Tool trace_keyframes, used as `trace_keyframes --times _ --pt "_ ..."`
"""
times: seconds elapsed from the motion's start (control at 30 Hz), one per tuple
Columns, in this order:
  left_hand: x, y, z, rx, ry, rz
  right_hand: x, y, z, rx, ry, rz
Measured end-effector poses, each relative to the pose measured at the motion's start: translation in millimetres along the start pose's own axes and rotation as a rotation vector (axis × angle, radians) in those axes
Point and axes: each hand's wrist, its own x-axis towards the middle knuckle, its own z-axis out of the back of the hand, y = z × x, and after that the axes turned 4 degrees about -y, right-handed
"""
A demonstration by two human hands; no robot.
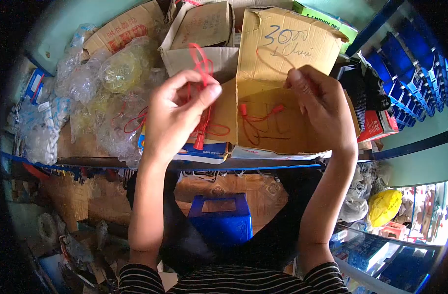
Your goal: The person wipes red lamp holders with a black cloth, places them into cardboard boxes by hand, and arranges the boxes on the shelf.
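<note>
On the shelf [263, 165] before me, wires [256, 119] lie in the open cardboard box [302, 139], its raised flap [327, 41] behind. Plastic bags [126, 68] lie left, the E25 box [378, 126] right, the lampholder box [327, 18] behind the flap. Below, the stool [224, 228] stands between my legs [278, 245].

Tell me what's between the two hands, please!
The head view shows an open cardboard box between the left hand and the right hand, behind them, with a thin, blurry cord in front of its raised flap.
</note>
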Motion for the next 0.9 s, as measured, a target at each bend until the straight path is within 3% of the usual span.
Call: trace_keyframes --times 0.07,0.1,0.23,0.33,0.37,0.4,0.57,0.73,0.9 --pt "-0.5 -4.0 3.7 -0.058 -0.027 0.102 0.2 -20.3 3.0 -0.074 0.079 0.037" --pt "0.0 -4.6 3.5 -0.068 -0.031 0.103 1.4 -18.3 4.2 -0.187 0.150 -0.051" --pt "-2.1 -7.1 -0.6 -0.131 0.014 0.106 9.0 -37.9 -24.7 -0.036 -0.097 0.189" --pt "-8.1 -11.3 -10.4 -0.245 0.079 0.133 4.6 -14.6 -31.7 0.067 0.044 0.249" --pt "-10.6 -12.6 -15.3 -0.251 0.078 0.125 2.0 -15.4 -37.7 0.349 0.209 0.166" --pt "-12.5 -13.4 -19.8 -0.258 0.077 0.116 -1.4 -1.8 -36.2 0.423 0.349 0.140" --pt "-13.6 -3.6 -25.6 -0.216 -0.006 0.055 -0.3 -0.9 -40.5 0.189 0.239 0.256" --pt "-5.3 -2.4 -13.1 -0.262 -0.097 0.011 1.1 -19.7 -15.3 0.068 0.165 0.016" --pt "-6.6 -7.3 -4.6 -0.380 0.031 0.037 2.6 -36.4 -8.8 -0.315 0.135 0.060"
